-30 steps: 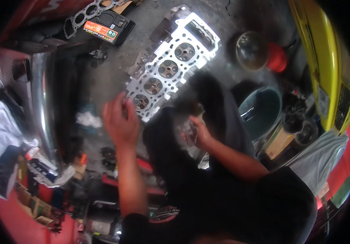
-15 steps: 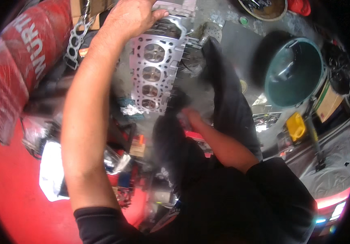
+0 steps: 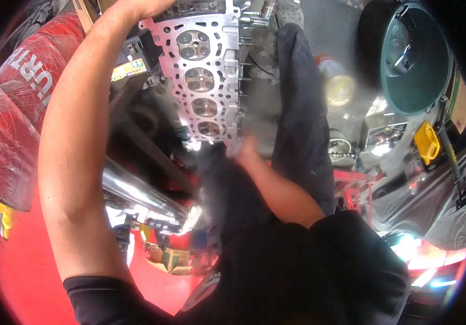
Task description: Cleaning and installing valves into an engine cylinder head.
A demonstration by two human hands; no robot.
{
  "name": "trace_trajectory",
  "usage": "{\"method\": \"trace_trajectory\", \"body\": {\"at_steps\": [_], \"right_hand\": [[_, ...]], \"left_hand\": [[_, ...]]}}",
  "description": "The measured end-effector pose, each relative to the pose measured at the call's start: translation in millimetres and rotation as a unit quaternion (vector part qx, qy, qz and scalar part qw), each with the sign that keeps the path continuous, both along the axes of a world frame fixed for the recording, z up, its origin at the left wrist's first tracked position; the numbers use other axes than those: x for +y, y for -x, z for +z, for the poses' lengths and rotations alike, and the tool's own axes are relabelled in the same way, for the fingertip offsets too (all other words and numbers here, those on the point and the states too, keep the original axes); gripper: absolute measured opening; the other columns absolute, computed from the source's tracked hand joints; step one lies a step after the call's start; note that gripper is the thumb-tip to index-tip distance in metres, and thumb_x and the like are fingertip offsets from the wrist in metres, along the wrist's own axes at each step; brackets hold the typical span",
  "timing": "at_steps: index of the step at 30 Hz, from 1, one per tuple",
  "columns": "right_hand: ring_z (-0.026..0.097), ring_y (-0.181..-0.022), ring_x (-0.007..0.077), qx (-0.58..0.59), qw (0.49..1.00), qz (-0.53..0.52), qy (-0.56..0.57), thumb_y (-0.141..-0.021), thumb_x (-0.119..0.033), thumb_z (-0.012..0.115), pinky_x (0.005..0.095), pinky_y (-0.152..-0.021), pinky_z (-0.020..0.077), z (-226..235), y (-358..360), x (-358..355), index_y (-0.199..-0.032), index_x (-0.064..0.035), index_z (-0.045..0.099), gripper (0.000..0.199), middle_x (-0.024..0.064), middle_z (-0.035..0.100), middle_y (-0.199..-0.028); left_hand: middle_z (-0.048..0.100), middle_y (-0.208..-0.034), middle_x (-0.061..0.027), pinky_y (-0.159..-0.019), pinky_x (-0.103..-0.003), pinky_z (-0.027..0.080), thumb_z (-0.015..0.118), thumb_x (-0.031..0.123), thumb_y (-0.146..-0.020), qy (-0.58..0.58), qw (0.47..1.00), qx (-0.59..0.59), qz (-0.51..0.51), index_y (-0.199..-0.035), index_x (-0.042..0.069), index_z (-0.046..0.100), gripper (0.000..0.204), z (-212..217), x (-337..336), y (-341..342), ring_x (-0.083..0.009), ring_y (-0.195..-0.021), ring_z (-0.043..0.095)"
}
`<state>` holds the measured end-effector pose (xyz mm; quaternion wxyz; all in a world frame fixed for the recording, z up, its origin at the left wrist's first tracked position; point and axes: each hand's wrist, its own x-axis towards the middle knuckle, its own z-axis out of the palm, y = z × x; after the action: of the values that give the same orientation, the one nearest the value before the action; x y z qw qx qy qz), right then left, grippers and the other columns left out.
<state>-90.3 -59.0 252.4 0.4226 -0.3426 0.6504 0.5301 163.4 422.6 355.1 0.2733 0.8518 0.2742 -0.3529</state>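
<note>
Four round chambers (image 3: pixel 194 44) run in a line down the pale metal face of a cylinder head (image 3: pixel 215 60), which occupies the upper middle of the frame, its far end cut off by the top edge. Left hand (image 3: pixel 149 6): at the top edge, beside the head's far end; its fingers fall outside the frame, so whether they are spread or clasped cannot be told. Right hand (image 3: pixel 245 147): blurred, by the lower right corner of the head, with a small pale item (image 3: pixel 234 147) at its fingers; whether it pinches this item or merely touches it is unclear.

Compared with half a second earlier, the right hand appears closer to the lower corner, and the head sits higher and larger in view, although part of that shift belongs to the moving camera. As a judgement, the hands now attend to opposite ends of the head, the left probably steadying it while the right is occupied at the near end. Surroundings: a dark trouser leg (image 3: pixel 304 108) right of centre, a green basin (image 3: pixel 419 81) at upper right, a yellow container (image 3: pixel 427 142) below it.
</note>
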Motion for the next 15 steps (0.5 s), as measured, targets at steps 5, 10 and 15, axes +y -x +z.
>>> {"method": "trace_trajectory", "body": {"at_steps": [5, 10, 15], "right_hand": [[0.06, -0.119, 0.0354, 0.023, 0.995, -0.041, -0.092, -0.099, -0.056, 0.054, 0.055, -0.105, 0.0435, -13.9, -25.8, 18.3, -0.132, -0.0074, 0.059, 0.059, 0.0159, 0.065, -0.129], [0.058, -0.124, 0.0375, -0.014, 0.982, -0.094, -0.162, -0.093, -0.064, 0.057, 0.055, -0.105, 0.0443, -24.9, -9.3, 17.4, -0.14, -0.007, 0.054, 0.074, 0.0172, 0.062, -0.134], [0.055, -0.128, 0.0397, -0.038, 0.991, -0.019, -0.13, -0.087, -0.072, 0.06, 0.0567, -0.107, 0.0435, -42.5, 2.7, 9.0, -0.143, -0.006, 0.05, 0.088, 0.0176, 0.058, -0.14]], "left_hand": [[0.072, -0.1, -0.0267, -0.089, -0.042, 0.053, 0.058, 0.047, -0.099, 0.01, 1.0, -0.002, 0.011, -0.111, -0.001, 0.072, 0.051, 7.7, -1.7, -2.3, -0.0373, -0.097, 0.07], [0.072, -0.102, -0.0263, -0.089, -0.042, 0.053, 0.055, 0.047, -0.101, 0.021, 0.999, 0.0, 0.034, -0.114, 0.0, 0.072, 0.051, 8.4, -6.9, -3.8, -0.0371, -0.099, 0.07], [0.07, -0.104, -0.0282, -0.091, -0.047, 0.051, 0.052, 0.049, -0.102, -0.022, 1.0, -0.019, 0.006, -0.112, -0.001, 0.071, 0.054, 0.3, -6.6, 5.6, -0.0412, -0.103, 0.068]]}}
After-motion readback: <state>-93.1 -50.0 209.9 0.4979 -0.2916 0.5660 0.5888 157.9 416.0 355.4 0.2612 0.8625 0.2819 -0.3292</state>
